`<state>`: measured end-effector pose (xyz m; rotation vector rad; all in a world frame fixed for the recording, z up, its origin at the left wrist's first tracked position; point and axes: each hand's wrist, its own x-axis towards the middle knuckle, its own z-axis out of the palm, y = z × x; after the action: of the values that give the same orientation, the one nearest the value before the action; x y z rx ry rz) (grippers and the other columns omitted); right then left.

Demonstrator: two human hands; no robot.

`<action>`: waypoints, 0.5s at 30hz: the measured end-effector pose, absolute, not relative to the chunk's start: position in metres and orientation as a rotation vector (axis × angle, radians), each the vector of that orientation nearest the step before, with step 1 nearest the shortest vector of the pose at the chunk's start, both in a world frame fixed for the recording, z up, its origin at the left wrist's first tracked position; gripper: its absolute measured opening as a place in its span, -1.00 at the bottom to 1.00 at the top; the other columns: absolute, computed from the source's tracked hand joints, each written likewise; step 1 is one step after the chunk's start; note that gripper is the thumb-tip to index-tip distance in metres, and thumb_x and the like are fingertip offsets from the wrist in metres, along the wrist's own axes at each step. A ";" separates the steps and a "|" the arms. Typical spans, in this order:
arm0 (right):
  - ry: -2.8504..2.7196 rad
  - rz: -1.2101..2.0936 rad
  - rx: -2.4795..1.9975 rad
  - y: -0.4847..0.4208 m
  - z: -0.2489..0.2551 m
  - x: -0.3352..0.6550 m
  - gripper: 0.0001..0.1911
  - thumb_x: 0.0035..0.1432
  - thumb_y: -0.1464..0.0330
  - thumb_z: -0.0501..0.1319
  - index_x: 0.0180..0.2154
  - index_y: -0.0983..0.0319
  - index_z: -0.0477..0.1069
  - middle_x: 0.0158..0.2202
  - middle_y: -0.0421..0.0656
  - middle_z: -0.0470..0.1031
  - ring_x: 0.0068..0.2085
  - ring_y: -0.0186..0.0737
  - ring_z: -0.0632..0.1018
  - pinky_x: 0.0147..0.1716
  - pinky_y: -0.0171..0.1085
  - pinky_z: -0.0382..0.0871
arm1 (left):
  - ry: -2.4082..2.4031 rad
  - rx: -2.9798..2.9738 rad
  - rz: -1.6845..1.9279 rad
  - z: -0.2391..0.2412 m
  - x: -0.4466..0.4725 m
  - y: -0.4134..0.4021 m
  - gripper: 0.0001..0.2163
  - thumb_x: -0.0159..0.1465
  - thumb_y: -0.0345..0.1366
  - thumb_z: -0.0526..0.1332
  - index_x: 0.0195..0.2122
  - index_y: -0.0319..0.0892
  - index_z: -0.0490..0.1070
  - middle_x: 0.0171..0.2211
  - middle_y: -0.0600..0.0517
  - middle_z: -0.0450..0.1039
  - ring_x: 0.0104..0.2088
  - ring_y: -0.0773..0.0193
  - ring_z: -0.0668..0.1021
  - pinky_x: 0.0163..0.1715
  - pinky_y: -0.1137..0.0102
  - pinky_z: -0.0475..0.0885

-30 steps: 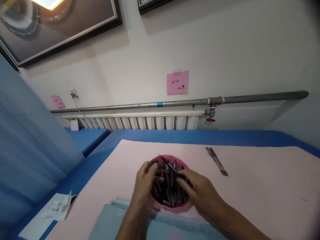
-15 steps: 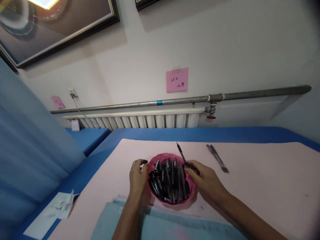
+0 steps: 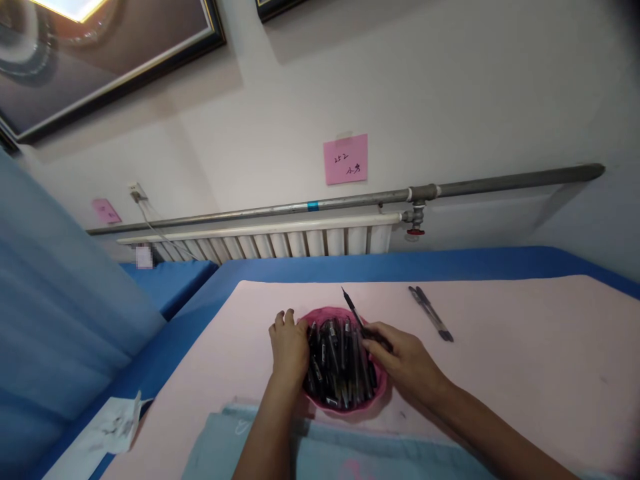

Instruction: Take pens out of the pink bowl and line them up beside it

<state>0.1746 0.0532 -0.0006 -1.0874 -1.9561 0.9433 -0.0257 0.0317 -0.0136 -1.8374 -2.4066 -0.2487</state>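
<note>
Though blue-edged, pink tabletop [image 3: 525,347], bowl [image 3: 350,407], radiator [image 3: 280,245] behind.

One pen [image 3: 353,310] in right hand [image 3: 405,360], left hand [image 3: 290,343] at pink bowl [image 3: 350,408]

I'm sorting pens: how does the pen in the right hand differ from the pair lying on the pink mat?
The held pen is pinched in the right hand, tip raised above the pink bowl; the pair of pens lies flat on the pink mat, untouched. The held pen is single; the pair of pens lies side by side. All are dark and slim.
</note>
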 end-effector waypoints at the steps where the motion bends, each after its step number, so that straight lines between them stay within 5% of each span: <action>1: -1.959 0.941 -1.086 0.053 0.000 0.175 -0.78 0.07 0.32 0.08 -0.27 0.21 0.43 -0.34 -0.19 0.53 -0.29 -0.20 0.51 -0.27 -0.25 0.33 | -2.407 -1.843 -0.240 -0.013 -0.026 0.032 -0.67 0.24 -0.40 -0.03 -0.10 -0.05 0.46 0.10 -0.15 0.27 0.11 -0.05 0.24 -0.06 0.12 0.24; 15: -1.965 0.915 -1.048 0.052 -0.002 0.174 -0.79 0.07 0.32 0.08 -0.29 0.20 0.43 -0.34 -0.18 0.53 -0.29 -0.19 0.52 -0.26 -0.23 0.37 | -2.418 -1.955 -0.171 -0.013 -0.029 0.032 -0.72 0.23 -0.38 0.00 -0.19 -0.08 0.48 0.02 -0.11 0.34 0.06 0.02 0.28 -0.09 0.17 0.23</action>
<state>0.1742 0.0525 -0.0016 -1.0482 -1.9650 0.9147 -0.0287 0.0323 -0.0133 -1.9547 -2.4183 -0.1708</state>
